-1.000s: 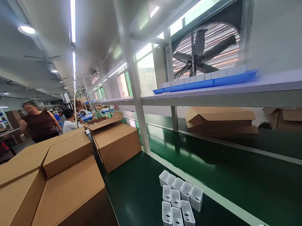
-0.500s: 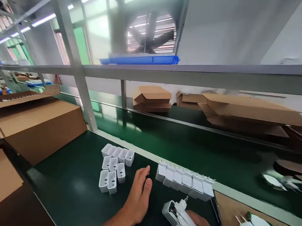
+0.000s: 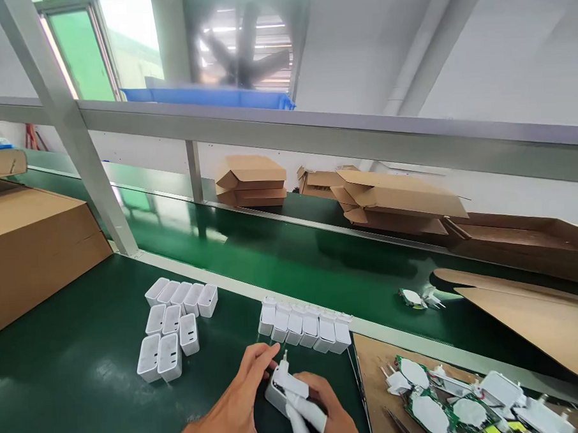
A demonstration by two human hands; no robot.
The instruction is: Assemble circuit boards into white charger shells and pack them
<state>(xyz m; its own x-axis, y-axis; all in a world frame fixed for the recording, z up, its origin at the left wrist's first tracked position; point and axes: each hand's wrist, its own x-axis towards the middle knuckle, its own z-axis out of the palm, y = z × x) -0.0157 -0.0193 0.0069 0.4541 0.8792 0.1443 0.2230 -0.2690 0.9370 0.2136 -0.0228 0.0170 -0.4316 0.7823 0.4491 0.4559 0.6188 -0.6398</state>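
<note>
In my right hand [image 3: 333, 409] is a white plastic charger case [image 3: 276, 399], tilted, with a white plug piece [image 3: 290, 379] at its open top. White covers sit on some of that hand's fingertips. My left hand [image 3: 242, 397] is curled around the case's left side, its fingertips at the far corner; the exact contact is partly hidden. Left of the hands stand several empty open white cases [image 3: 169, 356] in loose rows on the dark green bench. Ahead, along the bench's edge strip, is a row of white cases with plug pieces on top [image 3: 303, 327].
On the right a brown board [image 3: 372, 366] bears green circuit boards [image 3: 429, 414] with white discs, plug parts and tweezers [image 3: 398, 423]. A green conveyor belt [image 3: 252, 256] runs behind, with cardboard boxes [image 3: 398, 196] beyond. A large carton [image 3: 36, 253] and a metal post [image 3: 83, 161] stand left.
My left hand has moved from beside the charger case onto it. My right hand still holds the case and plug piece. The view has turned right, showing more circuit boards.
</note>
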